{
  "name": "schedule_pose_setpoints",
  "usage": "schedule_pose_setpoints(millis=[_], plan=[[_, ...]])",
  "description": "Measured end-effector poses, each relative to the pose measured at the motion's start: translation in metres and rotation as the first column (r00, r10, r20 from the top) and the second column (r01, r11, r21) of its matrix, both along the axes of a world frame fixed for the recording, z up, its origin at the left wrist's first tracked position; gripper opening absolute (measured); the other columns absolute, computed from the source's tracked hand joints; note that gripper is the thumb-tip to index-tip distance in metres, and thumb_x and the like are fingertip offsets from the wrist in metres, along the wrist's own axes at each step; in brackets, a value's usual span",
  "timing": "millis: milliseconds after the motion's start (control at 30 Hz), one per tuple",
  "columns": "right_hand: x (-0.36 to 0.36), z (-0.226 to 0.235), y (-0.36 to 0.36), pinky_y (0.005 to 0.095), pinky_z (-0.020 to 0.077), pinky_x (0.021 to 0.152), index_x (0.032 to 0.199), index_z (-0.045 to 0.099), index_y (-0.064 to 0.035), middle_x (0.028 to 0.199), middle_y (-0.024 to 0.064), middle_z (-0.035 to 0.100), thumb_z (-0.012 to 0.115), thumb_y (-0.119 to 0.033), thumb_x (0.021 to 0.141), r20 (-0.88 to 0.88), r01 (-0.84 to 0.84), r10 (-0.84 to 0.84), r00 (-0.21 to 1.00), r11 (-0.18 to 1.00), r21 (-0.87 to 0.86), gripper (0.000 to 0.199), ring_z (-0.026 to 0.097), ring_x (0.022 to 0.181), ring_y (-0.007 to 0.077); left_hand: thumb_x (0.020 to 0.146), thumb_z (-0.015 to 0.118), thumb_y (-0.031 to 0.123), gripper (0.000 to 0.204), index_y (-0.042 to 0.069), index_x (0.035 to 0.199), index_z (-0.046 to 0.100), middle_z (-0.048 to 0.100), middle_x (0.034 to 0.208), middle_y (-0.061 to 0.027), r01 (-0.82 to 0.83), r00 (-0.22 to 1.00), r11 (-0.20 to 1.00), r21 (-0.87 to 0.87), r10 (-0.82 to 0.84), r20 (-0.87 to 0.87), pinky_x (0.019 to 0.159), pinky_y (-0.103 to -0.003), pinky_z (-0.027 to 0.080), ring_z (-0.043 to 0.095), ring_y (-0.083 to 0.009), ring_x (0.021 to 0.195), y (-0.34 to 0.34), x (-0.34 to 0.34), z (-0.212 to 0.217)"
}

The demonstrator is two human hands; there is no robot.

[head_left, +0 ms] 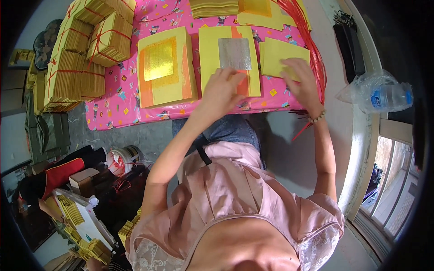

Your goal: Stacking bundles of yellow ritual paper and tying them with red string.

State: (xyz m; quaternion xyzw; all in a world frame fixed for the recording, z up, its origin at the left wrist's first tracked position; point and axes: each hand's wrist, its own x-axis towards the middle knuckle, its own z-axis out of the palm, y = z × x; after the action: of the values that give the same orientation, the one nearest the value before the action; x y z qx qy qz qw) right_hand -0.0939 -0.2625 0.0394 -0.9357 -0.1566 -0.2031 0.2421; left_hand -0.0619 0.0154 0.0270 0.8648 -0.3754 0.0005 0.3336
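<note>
My left hand [220, 92] rests over the near part of a stack of yellow paper [208, 54]. Its bent fingers are apart, beside a silver foil square [234, 53] on an orange-streaked top sheet. Farther right, my right hand [302, 81], with a beaded bracelet at the wrist, hovers over or touches a smaller stack of plain yellow sheets [278, 54]. Its fingers are spread, and I cannot tell whether they touch the top sheet. Left of both hands lies another yellow stack with a gold foil square [160, 58] on top.
Tied bundles of yellow paper [68, 81] pile up at the table's left. Red plastic strings [316, 58] hang over its right side. More yellow paper [214, 9] lies at the back. A plastic bottle [389, 98] stands out at right; a white bucket [124, 160] is on the floor.
</note>
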Motion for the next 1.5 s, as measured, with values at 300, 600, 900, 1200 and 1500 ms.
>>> schedule_pose_setpoints(millis=[300, 600, 900, 1200, 1500], plan=[[-0.004, -0.010, 0.050, 0.0371, 0.0444, 0.084, 0.101, 0.066, -0.0072, 0.100, 0.0064, 0.061, 0.073, -0.030, 0.080, -0.129, -0.361, 0.344, 0.930, 0.922, -0.139, 0.032, 0.058, 0.095, 0.0255, 0.072, 0.078, 0.013, 0.040, 0.007, 0.109, 0.064, 0.059, 0.107, -0.0103, 0.008, 0.997, 1.000, 0.027, -0.010, 0.070, 0.090, -0.041, 0.047, 0.055, -0.0299, 0.105, 0.021, -0.005, -0.014], [-0.002, -0.017, 0.051, 0.0371, 0.0487, 0.076, 0.083, 0.068, -0.0046, 0.092, 0.0061, 0.064, 0.072, -0.018, 0.082, -0.149, -0.335, 0.343, 0.928, 0.939, 0.078, 0.014, 0.060, 0.085, 0.0257, 0.074, 0.077, 0.017, 0.031, 0.010, 0.102, 0.066, 0.061, 0.100, -0.0068, -0.003, 0.997, 1.000, 0.026, 0.001, 0.076, 0.082, -0.039, 0.050, 0.058, -0.0273, 0.095, 0.023, -0.003, -0.014], [0.007, -0.025, 0.047, 0.0349, 0.0466, 0.073, 0.082, 0.067, -0.0020, 0.082, 0.0067, 0.065, 0.071, -0.010, 0.083, -0.240, -0.293, 0.378, 0.894, 0.900, 0.324, 0.009, 0.058, 0.080, 0.0244, 0.081, 0.074, 0.023, 0.023, 0.008, 0.098, 0.069, 0.063, 0.098, -0.0080, -0.010, 0.998, 1.000, -0.025, 0.012, 0.059, 0.081, -0.039, 0.049, 0.058, -0.0273, 0.094, 0.024, -0.001, -0.014], [0.009, -0.031, 0.046, 0.0332, 0.0457, 0.072, 0.080, 0.066, -0.0016, 0.079, 0.0054, 0.065, 0.071, -0.008, 0.084, -0.264, -0.250, 0.376, 0.888, 0.878, 0.408, 0.009, 0.057, 0.076, 0.0214, 0.082, 0.073, 0.020, 0.022, 0.008, 0.101, 0.074, 0.065, 0.099, -0.0089, -0.014, 1.000, 0.999, -0.047, 0.015, 0.018, 0.081, -0.039, 0.051, 0.060, -0.0280, 0.094, 0.026, 0.001, -0.016], [0.009, -0.034, 0.046, 0.0324, 0.0457, 0.071, 0.080, 0.067, -0.0023, 0.078, 0.0046, 0.065, 0.072, -0.008, 0.084, -0.273, -0.228, 0.363, 0.891, 0.878, 0.422, 0.009, 0.057, 0.076, 0.0200, 0.083, 0.071, 0.020, 0.018, 0.010, 0.096, 0.076, 0.065, 0.095, -0.0083, -0.041, 0.999, 0.995, -0.090, 0.044, 0.027, 0.079, -0.038, 0.050, 0.060, -0.0259, 0.091, 0.023, -0.001, -0.019]])
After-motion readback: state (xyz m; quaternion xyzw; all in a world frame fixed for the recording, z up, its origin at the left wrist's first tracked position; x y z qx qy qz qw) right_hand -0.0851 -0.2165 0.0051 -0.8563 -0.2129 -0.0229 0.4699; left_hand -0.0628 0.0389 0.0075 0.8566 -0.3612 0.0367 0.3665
